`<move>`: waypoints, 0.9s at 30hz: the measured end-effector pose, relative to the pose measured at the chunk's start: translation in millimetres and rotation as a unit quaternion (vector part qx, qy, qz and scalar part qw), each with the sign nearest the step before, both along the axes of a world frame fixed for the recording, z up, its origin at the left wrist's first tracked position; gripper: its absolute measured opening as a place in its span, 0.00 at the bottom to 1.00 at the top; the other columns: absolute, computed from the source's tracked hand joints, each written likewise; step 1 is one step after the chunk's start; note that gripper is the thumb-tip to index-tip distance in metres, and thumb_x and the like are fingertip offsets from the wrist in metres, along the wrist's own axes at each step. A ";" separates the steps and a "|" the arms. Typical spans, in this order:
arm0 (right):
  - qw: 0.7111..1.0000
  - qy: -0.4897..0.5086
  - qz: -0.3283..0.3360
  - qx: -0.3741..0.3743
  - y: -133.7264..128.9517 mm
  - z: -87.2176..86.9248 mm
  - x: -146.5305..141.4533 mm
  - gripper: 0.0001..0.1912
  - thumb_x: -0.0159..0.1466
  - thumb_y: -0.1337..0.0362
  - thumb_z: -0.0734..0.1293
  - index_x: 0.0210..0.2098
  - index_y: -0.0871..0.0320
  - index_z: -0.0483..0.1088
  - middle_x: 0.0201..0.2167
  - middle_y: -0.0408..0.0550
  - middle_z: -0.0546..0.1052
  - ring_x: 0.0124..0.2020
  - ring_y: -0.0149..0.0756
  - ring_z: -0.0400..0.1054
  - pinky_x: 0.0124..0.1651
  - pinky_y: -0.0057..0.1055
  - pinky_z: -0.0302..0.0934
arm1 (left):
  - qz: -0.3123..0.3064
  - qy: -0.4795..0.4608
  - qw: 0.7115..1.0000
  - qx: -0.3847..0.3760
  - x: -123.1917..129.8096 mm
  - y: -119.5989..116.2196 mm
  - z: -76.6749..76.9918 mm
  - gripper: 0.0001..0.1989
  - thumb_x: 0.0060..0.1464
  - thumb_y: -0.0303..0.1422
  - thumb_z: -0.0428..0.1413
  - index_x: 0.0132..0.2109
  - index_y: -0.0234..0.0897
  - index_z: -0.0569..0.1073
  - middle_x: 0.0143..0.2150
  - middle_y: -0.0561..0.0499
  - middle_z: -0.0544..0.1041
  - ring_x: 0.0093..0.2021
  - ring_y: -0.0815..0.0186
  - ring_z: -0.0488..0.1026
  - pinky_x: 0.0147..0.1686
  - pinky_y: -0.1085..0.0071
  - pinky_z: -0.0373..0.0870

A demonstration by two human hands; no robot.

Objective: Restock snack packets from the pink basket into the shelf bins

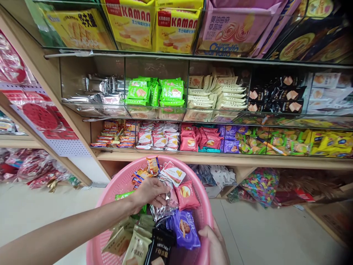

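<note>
A pink plastic basket (205, 184) holds several small wrapped snacks. My right hand (215, 241) grips its rim at the lower right, thumb over the edge. Reaching in from the left, my left hand (153, 193) has its fingers closed on a silver snack packet (162, 213) in the middle of the basket. Around that hand lie a red packet (188, 195), a white-and-red packet (173, 173), orange packets (153, 165), a purple packet (184, 230), a black packet (160, 248), beige packets (138, 244) and a partly hidden green packet (124, 195).
Ahead is a wooden shelf (176, 158) with clear-walled bins. The middle row has silver packets (104, 90), green packets (139, 90) and black packets (278, 94). Larger yellow wafer packs (129, 29) stand above. On the floor level lies a bag of colourful pieces (259, 186).
</note>
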State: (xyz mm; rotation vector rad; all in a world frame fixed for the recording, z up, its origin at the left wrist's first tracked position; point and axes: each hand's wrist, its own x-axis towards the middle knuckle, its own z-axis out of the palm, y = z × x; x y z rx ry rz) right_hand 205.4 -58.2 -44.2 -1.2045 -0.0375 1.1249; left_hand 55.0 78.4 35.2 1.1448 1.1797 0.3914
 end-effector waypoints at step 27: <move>0.999 0.030 -0.019 -0.005 8.1 -13.2 1.4 0.33 0.39 0.69 0.64 0.47 0.56 0.64 0.18 0.37 0.72 0.16 0.32 0.63 0.19 0.25 0.57 | -0.023 0.089 0.971 0.222 -24.5 17.8 31.0 0.24 0.44 0.55 0.53 0.23 0.36 0.64 0.16 0.54 0.70 0.16 0.69 0.68 0.16 0.76 0.62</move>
